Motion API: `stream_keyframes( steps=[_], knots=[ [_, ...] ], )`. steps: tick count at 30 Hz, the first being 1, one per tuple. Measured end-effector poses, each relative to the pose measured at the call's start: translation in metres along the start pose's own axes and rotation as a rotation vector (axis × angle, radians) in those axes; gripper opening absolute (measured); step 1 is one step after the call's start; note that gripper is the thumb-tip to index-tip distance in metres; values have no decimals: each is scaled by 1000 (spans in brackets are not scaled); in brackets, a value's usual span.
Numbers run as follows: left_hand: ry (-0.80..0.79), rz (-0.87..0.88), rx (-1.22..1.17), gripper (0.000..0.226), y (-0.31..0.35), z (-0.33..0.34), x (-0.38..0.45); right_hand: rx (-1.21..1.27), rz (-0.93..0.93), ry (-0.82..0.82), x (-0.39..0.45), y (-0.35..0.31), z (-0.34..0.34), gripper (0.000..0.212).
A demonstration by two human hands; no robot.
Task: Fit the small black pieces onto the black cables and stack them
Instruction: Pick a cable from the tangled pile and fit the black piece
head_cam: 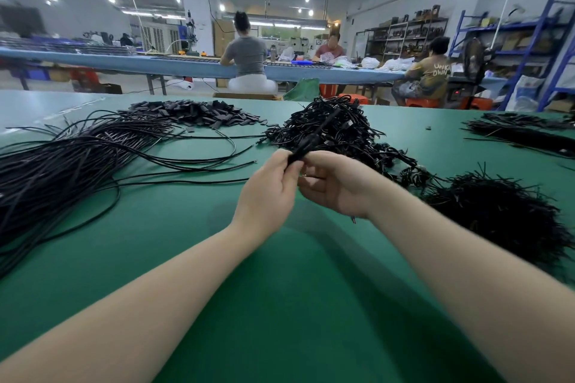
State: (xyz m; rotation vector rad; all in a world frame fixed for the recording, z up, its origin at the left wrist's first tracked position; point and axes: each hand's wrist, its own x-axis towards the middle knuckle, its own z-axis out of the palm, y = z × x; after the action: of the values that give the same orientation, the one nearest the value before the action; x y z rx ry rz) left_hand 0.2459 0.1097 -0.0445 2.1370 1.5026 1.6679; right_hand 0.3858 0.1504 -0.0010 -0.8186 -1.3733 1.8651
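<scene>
Both hands meet above the green table [280, 289]. My left hand [270, 193] pinches a small black piece [295, 156] at its fingertips. My right hand [333, 183] curls round a black cable [320, 127] that sticks up and away from the piece; where the cable enters the piece is hidden by my fingers. A long bundle of loose black cables [71, 162] lies to the left. A heap of small black pieces [193, 113] sits at the far left-centre. A tangled stack of cables [339, 130] lies just behind my hands.
A dense pile of short black strands [504, 214] lies at the right, and another black bundle [529, 134] lies at the far right. Beyond the table, three people sit at a long blue bench [186, 67]. Blue shelving [535, 50] stands at the right.
</scene>
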Motion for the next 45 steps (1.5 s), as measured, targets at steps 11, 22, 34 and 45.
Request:
stream_keyframes(
  steps=[11,22,34,45],
  knots=[
    [-90,-506,-481,29,-6,14,6,-92,-334,383,9,36,11,7],
    [-596,-1081,-653,37,7,-27,31,-1569,-924,424,-5,24,4,7],
    [-703,-660,-619,27,2,-79,58,-603,-621,424,-5,21,25,10],
    [-459,-305,-265,42,-6,-64,41,-585,-473,351,-1,35,19,11]
  ],
)
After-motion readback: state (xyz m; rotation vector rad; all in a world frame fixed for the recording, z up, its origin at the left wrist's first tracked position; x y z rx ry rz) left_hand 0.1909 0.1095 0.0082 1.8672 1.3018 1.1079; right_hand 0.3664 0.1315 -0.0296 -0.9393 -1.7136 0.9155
